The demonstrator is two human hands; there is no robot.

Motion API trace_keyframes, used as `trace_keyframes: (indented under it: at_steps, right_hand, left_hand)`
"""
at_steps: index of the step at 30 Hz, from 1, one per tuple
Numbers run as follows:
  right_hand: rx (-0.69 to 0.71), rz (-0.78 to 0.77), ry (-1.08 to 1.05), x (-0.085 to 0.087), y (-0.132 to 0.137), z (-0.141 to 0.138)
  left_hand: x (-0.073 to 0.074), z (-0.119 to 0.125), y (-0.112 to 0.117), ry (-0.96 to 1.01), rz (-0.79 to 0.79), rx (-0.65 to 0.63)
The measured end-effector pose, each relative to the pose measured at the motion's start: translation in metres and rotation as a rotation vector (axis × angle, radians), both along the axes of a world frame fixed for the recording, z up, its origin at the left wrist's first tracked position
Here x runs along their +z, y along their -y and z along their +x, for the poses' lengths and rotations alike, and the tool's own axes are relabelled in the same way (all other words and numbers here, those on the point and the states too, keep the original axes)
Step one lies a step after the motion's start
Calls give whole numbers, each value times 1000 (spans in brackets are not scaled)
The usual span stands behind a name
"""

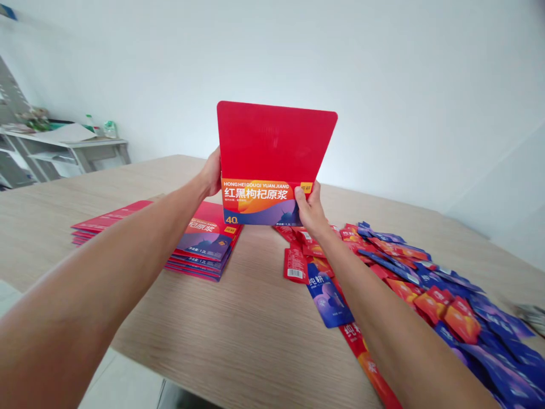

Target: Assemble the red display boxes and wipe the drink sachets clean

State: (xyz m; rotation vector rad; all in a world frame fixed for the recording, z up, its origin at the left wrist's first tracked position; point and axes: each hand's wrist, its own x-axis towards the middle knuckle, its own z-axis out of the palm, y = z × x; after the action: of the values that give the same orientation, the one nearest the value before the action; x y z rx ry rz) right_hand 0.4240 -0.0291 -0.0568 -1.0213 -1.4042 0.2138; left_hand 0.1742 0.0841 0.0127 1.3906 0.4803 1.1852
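A red carton [259, 204] with a purple and orange printed front is held up above the table, its tall red lid flap [272, 142] raised. My left hand [213, 171] grips the carton's left side, with the fingertips hidden behind it. On the right side, my right hand [311, 210] is closed on the carton, thumb on the printed front. Beneath my left forearm lies a stack of flattened cartons [206, 233] in the same print. Below and right of my right hand spreads a pile of red and blue pouches [395, 250].
The wooden table [238, 329] has a curved edge towards me. A white wall [404, 102] stands behind it. At the far left is a grey desk [80, 145] with papers, flowers and a bottle. Some dark, blurred items [532, 315] lie at the right edge.
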Motion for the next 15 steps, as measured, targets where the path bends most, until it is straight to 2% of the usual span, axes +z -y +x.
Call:
trace_keyframes:
  at_steps: [3, 6, 9, 11, 15]
  right_hand:
    - [24, -19, 18, -4, -13, -6]
    - [56, -38, 23, -5, -19, -10]
    - [168, -57, -39, -8, -15, -12]
    - [275, -124, -107, -8, -10, -10]
    - [365, -267, -159, -5, 2, 0]
  left_hand:
    - [2, 9, 7, 14, -15, -57]
    - [1, 7, 9, 26, -20, -86]
    - [0, 2, 9, 51, -33, -128]
    - [2, 0, 8, 73, -40, -150]
    - [7, 1, 7, 85, -46, -108]
